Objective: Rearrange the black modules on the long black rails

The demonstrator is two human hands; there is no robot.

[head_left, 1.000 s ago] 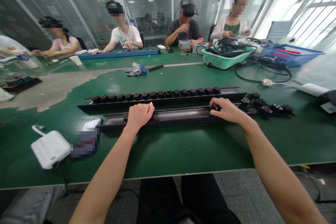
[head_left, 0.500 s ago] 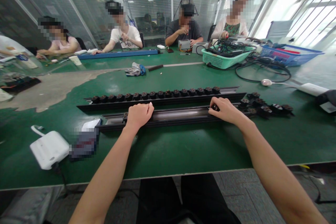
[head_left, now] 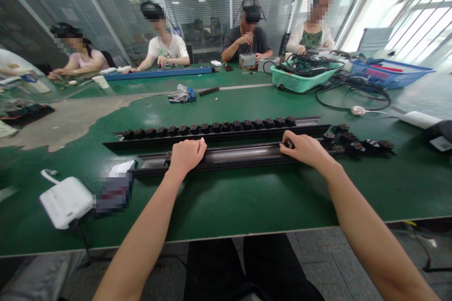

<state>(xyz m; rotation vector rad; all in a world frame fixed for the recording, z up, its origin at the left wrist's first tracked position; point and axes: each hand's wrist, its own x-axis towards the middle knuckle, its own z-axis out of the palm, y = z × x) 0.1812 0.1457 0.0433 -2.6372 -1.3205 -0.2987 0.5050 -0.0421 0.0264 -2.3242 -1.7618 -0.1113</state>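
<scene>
A long black rail (head_left: 243, 152) with a shiny metal channel lies crosswise before me. My left hand (head_left: 187, 154) is closed over the rail's left part, fingers curled down; whatever sits under the palm is hidden. Just left of it, a small black module (head_left: 167, 158) sits in the channel. On the right part of the same rail, my right hand (head_left: 302, 146) pinches another small black module (head_left: 289, 144), mostly covered by the fingers. Behind lies a second black rail (head_left: 212, 138), with a row of several similar modules along it.
Loose black modules (head_left: 356, 148) lie at the near rail's right end. A white adapter (head_left: 65, 202) and a dark pouch (head_left: 113, 193) are at left. Beyond are gloves (head_left: 181, 94), a green basket (head_left: 305, 80) of cables and a blue basket (head_left: 395, 75). Several people sit opposite.
Both my hands and the rails stay practically where they were. Across the table, some people's hands have shifted slightly.
</scene>
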